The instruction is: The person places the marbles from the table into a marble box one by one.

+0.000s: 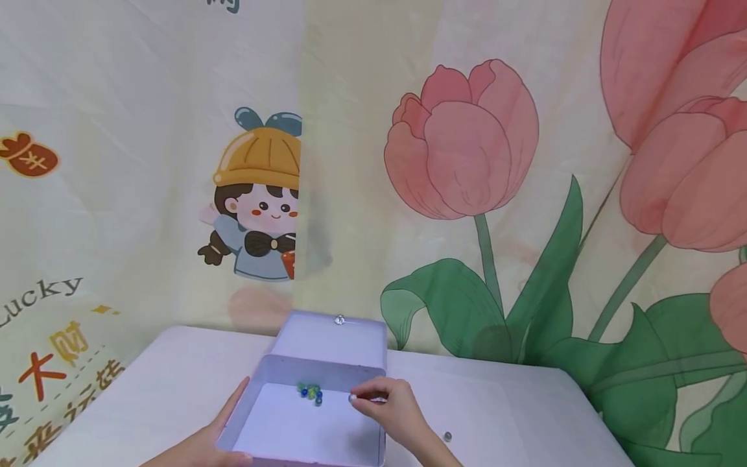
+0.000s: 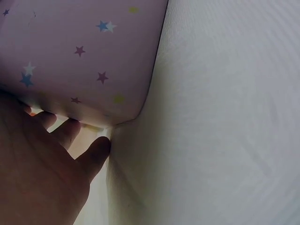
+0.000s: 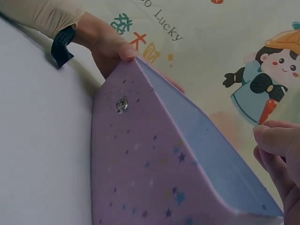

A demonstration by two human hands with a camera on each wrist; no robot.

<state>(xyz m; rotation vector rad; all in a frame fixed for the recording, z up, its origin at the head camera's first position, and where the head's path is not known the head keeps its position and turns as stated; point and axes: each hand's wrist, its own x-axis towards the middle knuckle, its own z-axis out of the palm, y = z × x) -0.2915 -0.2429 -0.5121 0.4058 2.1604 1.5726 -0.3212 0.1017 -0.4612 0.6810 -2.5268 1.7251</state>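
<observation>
Behind everything I see a printed backdrop (image 1: 344, 97) with pink tulips; the white counter (image 1: 502, 405) runs back to it, its right edge slanting off beside the green leaves. I have counter surface on both sides of the lilac box (image 1: 280, 428), whose lid (image 1: 332, 340) is tilted back at the far side. The box floor opens out broadly toward the near wall. The left hand (image 1: 211, 437) grips the near left corner, thumb on the rim, fingers along the outer wall. The right hand (image 1: 399, 414) reaches over the right wall, thumb and forefinger pinching a pale marble (image 1: 353, 398) above the floor. On the backdrop I can read "Lucky", with 大 in red and 财 in yellow below it; other characters run out of frame. Small stars dot the box's outside. One metal clasp (image 1: 340, 320) sits on the lid, a second fitting (image 3: 122, 105) on the near wall. Inside, blue and green marbles (image 1: 312, 393) cluster near the far wall. One loose marble (image 1: 447, 436) lies on the counter, just right of the right wrist.
</observation>
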